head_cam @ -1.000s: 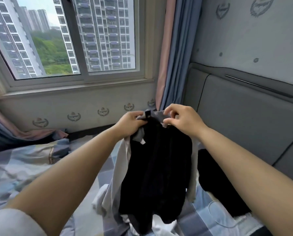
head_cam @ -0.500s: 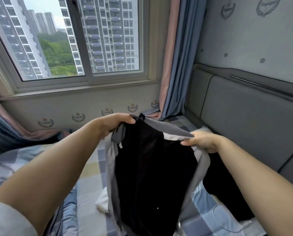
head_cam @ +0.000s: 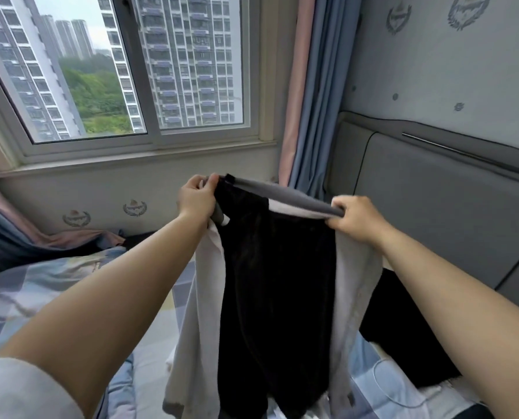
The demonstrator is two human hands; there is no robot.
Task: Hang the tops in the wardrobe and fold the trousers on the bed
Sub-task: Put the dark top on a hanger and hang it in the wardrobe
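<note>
While a second dark garment (head_cam: 403, 337) waits on the bed (head_cam: 40, 285), the left hand (head_cam: 196, 198) and right hand (head_cam: 354, 217) each grip the trousers' (head_cam: 276, 282) grey waistband (head_cam: 291, 198), stretching it flat above the bed, apparently for folding.

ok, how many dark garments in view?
2. One black-and-white garment held up by its grey waistband between the left hand and right hand; one black garment lying on the bed at right. More may be hidden behind.

Both my arms reach forward, bare to the sleeve. My left hand (head_cam: 197, 197) pinches with curled fingers, raised slightly higher; my right hand (head_cam: 356, 218) is clenched, knuckles up, well apart.
</note>
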